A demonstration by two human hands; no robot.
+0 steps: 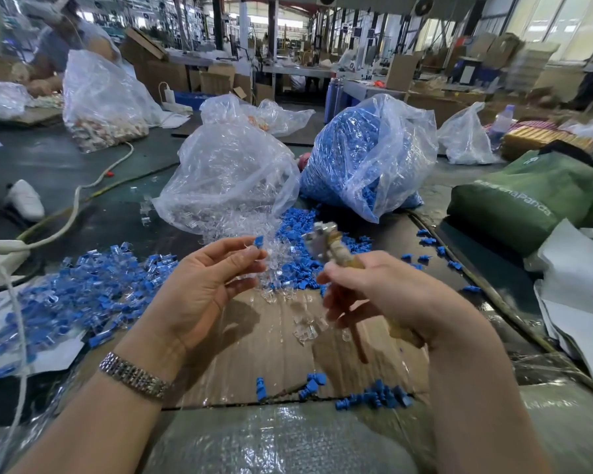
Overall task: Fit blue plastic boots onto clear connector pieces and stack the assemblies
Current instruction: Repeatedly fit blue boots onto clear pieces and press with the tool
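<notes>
Between the left hand's [206, 285] fingertips sits a small blue boot [259, 241] on a clear connector piece [252, 249]. Right hand [374, 295] holds a blurred metal-tipped tool [326, 242].

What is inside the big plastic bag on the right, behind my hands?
The clear plastic bag is packed with blue boots, visible through its wrinkled film. Some have spilled out at its base. What lies deeper inside or underneath the bag is covered.

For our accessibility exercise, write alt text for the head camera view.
A left hand pinches a blue boot and clear piece while the right hand grips a metal-tipped tool, above cardboard strewn with blue and clear parts.
</notes>
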